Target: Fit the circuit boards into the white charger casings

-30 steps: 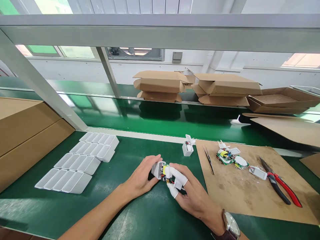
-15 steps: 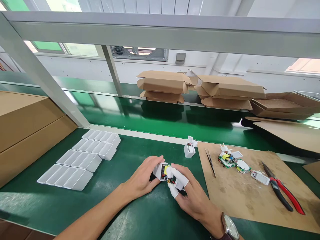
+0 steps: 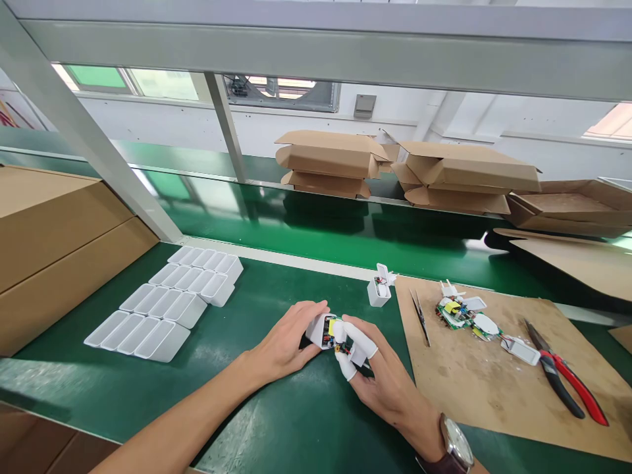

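Note:
My left hand (image 3: 291,336) grips a white plastic housing (image 3: 317,329) with its open end turned to the right. A circuit board (image 3: 334,329) with a yellow component sits partly in that opening. White finger covers are on the thumb and a finger of my right hand (image 3: 378,368), which pinches the board's outer end. How deep the board sits inside is hidden by the housing. Just beyond my hands, a white housing (image 3: 378,293) with its lid raised and wires showing stands on the green table (image 3: 276,421).
Rows of white empty housings (image 3: 162,303) lie to the left, beside a large cardboard box (image 3: 64,230). On a brown board (image 3: 464,388) at right are tweezers (image 3: 421,317), wired circuit boards (image 3: 459,313) and red-black pliers (image 3: 563,375). Cardboard boxes (image 3: 330,158) stand on the shelf behind.
The view has tilted slightly down and shifted, so the scene sits a little differently in frame. Both hands keep the same hold on the housing and circuit board.

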{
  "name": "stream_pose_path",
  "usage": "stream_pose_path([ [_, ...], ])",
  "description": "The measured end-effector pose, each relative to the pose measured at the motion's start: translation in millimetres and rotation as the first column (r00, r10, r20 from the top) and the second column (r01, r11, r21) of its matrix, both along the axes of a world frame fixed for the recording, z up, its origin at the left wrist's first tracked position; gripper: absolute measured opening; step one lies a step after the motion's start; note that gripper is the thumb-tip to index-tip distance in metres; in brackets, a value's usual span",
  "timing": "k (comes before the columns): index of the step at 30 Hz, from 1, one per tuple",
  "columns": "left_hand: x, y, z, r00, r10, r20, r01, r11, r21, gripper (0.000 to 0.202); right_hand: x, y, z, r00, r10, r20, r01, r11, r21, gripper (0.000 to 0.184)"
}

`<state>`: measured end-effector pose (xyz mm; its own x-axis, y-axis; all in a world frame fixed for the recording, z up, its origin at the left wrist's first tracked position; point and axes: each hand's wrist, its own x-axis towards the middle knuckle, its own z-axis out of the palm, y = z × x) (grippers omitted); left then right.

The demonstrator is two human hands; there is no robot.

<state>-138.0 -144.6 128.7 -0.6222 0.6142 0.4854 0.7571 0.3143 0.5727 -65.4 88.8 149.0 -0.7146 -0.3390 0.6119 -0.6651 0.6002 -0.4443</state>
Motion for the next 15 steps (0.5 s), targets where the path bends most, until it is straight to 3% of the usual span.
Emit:
stream_pose_path([
  [8, 5, 5, -1.3, 0.999, -0.004, 0.046, 0.004, 1.000, 0.008, 0.078, -4, -2, -2.9, 0.999, -0.002, -0.045, 0.003, 0.999, 0.035, 0.069],
  [12, 9, 6, -5.5, 0.969, -0.064, 0.240, 0.057, 0.998, 0.035, 0.089, -5, 3, 7.6, 0.995, 0.058, 0.086, -0.054, 0.998, -0.043, 0.059],
  [15, 9, 6, -7.1, 0.925, -0.129, 0.357, 0.101, 0.990, 0.097, 0.082, -7, 7, 11.7, 0.986, 0.035, 0.162, -0.012, 0.990, -0.141, 0.036],
])
